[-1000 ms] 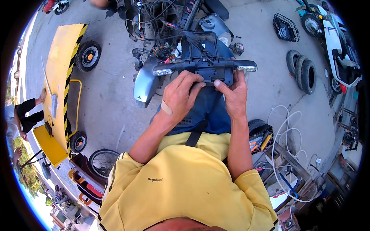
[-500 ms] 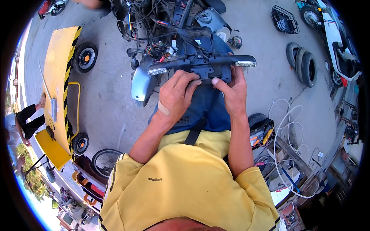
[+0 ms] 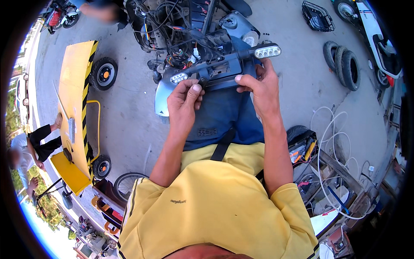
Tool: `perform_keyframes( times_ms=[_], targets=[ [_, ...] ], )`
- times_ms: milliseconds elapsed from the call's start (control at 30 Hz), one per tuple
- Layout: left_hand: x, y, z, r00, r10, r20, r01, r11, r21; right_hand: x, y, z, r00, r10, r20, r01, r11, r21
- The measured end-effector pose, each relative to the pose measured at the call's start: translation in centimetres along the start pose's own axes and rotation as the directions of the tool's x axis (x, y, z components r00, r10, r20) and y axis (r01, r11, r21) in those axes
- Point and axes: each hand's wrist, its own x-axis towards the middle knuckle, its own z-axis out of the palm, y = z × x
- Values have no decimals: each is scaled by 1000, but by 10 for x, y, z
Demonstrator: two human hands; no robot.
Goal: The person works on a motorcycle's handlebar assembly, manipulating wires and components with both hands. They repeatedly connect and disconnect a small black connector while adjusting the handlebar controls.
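Over my lap is a black plastic turn-signal bracket [image 3: 224, 81], with a clear LED lamp at each end: the left lamp [image 3: 178, 77] and the right lamp [image 3: 268, 52]. It is tilted, right end higher in view. My left hand [image 3: 183, 99] is closed beside the left lamp, pinching a small black part [image 3: 202, 81] at the bracket's near edge; whether that part is loose or attached I cannot tell. My right hand [image 3: 261, 85] grips the bracket's right side, thumb on the near edge and fingers partly hidden behind it.
Ahead lies a stripped scooter frame with tangled wiring [image 3: 172, 30], beside a silver-blue fender [image 3: 162, 97]. Right are worn tyres [image 3: 345, 62], a black basket [image 3: 318, 16] and a white hose [image 3: 319, 159]. A yellow cart [image 3: 73, 86] stands left, another person [image 3: 30, 146] beyond it. Another arm [image 3: 97, 12] reaches in top left.
The bracket has tilted, its right end rising and its face turning. My left hand has moved left and down, off the bracket's middle. My right hand still holds the right side.
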Motion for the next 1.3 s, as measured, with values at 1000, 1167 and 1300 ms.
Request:
perform_keyframes(
  times_ms=[1000, 1167, 1300],
  targets=[
    [-4, 8, 10, 698, 608, 379, -699, 464, 544, -1, 5, -12, 995, -20, 103, 24, 999, -47],
    [-28, 1, -9, 653, 550, 521, -753, 399, 523, -1, 11, -14, 994, -15, 109, 17, 1000, -24],
    [-34, -9, -19, 629, 529, 570, -771, 336, 540, -1, 15, -15, 993, -13, 120, 11, 1000, 14]
  ],
)
